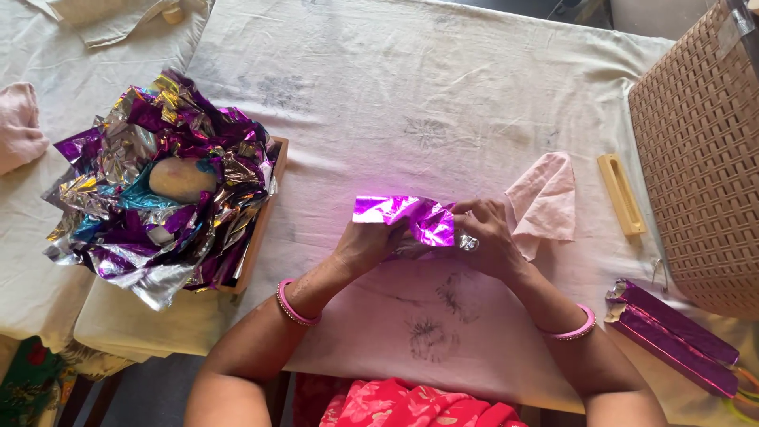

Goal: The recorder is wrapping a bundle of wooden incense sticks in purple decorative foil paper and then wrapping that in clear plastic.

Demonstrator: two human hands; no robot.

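Note:
A shiny purple foil sheet (405, 217), silver on its underside, is bunched between both of my hands over a white cloth-covered table (379, 103). My left hand (365, 245) grips its lower left part from underneath. My right hand (486, 233) pinches its right end, where a bit of crumpled silver shows. What the foil wraps is hidden. Each wrist wears a pink bangle.
A wooden tray (257, 237) at the left holds a heap of crumpled purple and silver foil (158, 182) with a tan oval lump (182, 179) in it. A pink cloth (545, 202), a yellow wooden block (621, 194), a woven basket (704, 150) and two purple-wrapped sticks (672, 336) lie to the right.

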